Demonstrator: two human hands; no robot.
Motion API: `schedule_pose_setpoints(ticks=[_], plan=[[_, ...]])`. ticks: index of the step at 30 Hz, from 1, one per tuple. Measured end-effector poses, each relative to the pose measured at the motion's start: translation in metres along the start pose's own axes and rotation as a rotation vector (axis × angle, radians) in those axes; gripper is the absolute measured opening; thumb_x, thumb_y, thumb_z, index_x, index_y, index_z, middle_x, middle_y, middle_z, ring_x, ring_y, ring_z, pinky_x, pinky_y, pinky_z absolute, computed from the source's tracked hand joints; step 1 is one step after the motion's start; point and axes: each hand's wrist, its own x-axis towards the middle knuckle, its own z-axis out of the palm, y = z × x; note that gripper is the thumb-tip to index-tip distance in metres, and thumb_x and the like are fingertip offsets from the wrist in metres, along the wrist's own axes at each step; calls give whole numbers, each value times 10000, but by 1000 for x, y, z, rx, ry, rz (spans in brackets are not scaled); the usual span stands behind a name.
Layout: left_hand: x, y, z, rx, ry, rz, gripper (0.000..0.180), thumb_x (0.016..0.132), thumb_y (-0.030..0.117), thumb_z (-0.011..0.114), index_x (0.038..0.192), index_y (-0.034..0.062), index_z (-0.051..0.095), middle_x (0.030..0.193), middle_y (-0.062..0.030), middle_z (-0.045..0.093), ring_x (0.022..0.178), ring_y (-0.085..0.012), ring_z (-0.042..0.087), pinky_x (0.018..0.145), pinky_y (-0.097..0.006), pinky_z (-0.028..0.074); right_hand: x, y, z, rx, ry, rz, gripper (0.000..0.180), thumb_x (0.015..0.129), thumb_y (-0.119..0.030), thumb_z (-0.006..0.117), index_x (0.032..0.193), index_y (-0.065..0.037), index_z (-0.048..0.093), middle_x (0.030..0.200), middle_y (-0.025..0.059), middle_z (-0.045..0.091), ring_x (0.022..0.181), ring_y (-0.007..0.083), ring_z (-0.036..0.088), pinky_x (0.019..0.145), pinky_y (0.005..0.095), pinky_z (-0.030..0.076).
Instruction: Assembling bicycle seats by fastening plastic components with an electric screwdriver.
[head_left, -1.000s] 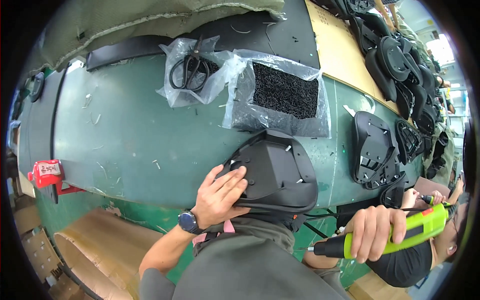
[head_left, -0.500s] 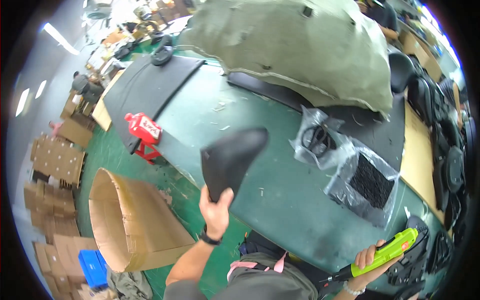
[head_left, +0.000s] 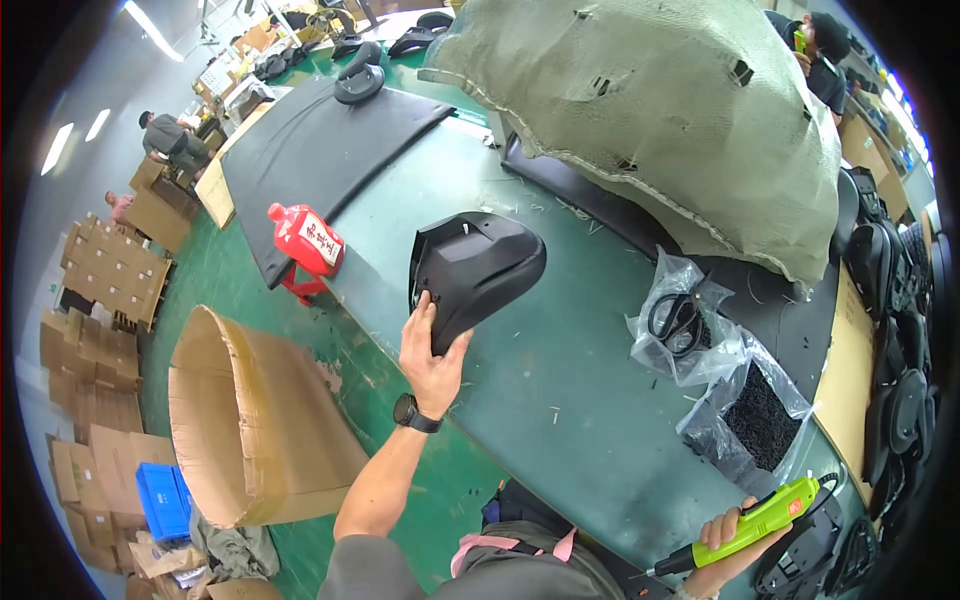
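Note:
My left hand [head_left: 432, 362] grips a black saddle-shaped moulded part [head_left: 480, 268] by its near end and holds it up above the green table. Its notched edge and a few small holes face me. At the lower right, the fingers of my right hand [head_left: 735, 545] are wrapped round a lime-green electric screwdriver [head_left: 762, 522], whose dark tip points left. Between the hands and the far cloth lie a clear bag with black-handled scissors [head_left: 676, 322] on it and another clear bag of small black screws [head_left: 762, 418].
A big grey-green hide-like sheet [head_left: 650, 110] covers the table's far side. A red bottle [head_left: 308, 240] stands at the table's left edge, near a black padded sheet [head_left: 300, 150]. An open cardboard box [head_left: 265, 430] stands on the floor. Black seat parts [head_left: 890, 400] line the right.
The black part has turned in my left hand, so its notched edge and holes now show instead of its smooth face. My right hand keeps the screwdriver, slightly lower and further left.

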Motion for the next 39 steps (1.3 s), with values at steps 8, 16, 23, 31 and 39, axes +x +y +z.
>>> schedule_pose_setpoints(ticks=[8,16,23,31,39], plan=[[-16,-15,-7,116,-96,292,572,696,120,801,1188,-13,541,1279,-247,544,1110,-416,552,957,-506,432,4,14,1,-81,-64,60,772,839,-801,266,1028,-104,537,490,23,371,330,159,330,337,295,295],[-61,-28,-25,133,-444,548,649,712,187,756,1255,42,432,1332,-203,503,1194,-393,499,1020,-580,343,6,24,24,5,-166,91,871,796,-845,257,1011,-48,534,516,67,450,365,204,395,365,334,326],[-45,46,25,74,-561,646,824,687,264,816,1356,81,371,1351,-211,484,1227,-434,477,1005,-564,366,-2,20,5,71,-143,89,910,745,-882,305,1071,-55,501,602,114,499,452,245,460,446,369,387],[-56,73,10,-109,-711,640,505,594,116,759,1062,81,571,1168,-138,642,1160,-342,568,966,-507,451,-21,1,1,-34,-456,-168,883,793,-832,325,1108,-27,504,644,127,546,465,239,487,456,367,419],[-124,112,2,-210,-822,841,287,863,171,607,1124,216,496,1210,-68,626,1133,-244,578,1036,-454,391,-10,-5,39,-313,-820,-659,305,922,-360,553,1016,-80,475,662,90,616,544,251,622,518,374,511]])
